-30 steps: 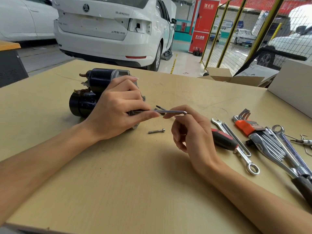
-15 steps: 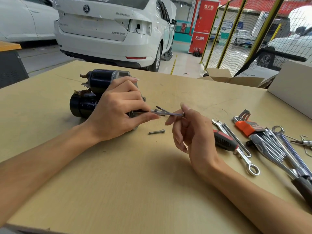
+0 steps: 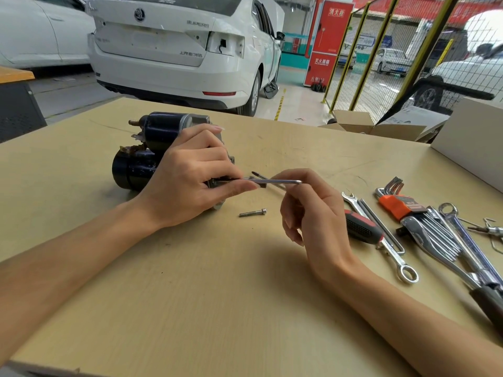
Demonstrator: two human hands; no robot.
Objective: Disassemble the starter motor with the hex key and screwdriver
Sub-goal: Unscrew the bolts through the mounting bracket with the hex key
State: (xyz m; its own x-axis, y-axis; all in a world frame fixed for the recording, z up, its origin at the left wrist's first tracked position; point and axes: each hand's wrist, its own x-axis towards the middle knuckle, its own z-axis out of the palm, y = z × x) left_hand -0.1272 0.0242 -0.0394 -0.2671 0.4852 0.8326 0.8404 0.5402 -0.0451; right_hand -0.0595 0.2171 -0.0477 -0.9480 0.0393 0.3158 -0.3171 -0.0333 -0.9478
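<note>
Hex key [image 3: 272,181] level, long axis left-right

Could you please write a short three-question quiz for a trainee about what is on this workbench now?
1. Which hand holds the starter motor in place?
2. True or false: the loose bolt lies on the table.
3. What does the right hand pinch: A hex key, B screwdriver, C spanner?

Key: 1. The left hand. 2. True. 3. A.
</note>
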